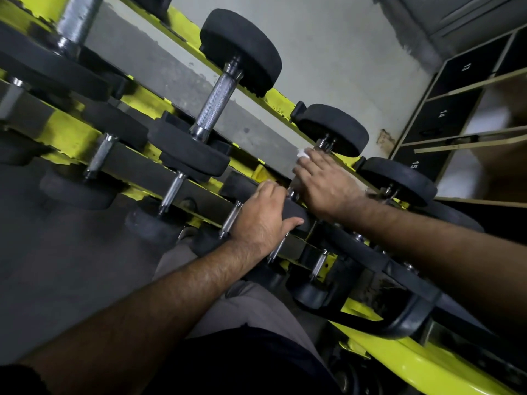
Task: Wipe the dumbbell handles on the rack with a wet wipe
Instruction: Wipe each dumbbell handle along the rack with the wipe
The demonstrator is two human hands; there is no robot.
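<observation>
On the yellow steel rack [413,363], the right hand [325,183] wrapped a white wet wipe [302,154] around a chrome dumbbell handle [325,143] – the left hand [262,215] gripped its black rubber head [293,215] nearer the rack's front. A hard rub risked rolling the dumbbell off its cradle, or tearing the wipe on knurling.

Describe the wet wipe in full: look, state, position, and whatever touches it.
Only a little of the wet wipe shows: a small, crumpled white wad poking out past the fingertips of the right hand, which covers the rest. It looks like soft, thin tissue, bunched rather than flat. It sits on the upper tier of the yellow rack, near the chrome collar beside one black dumbbell head. The handle under the hand is hidden, so contact with it cannot be confirmed. The left hand does not touch the wipe.
</observation>
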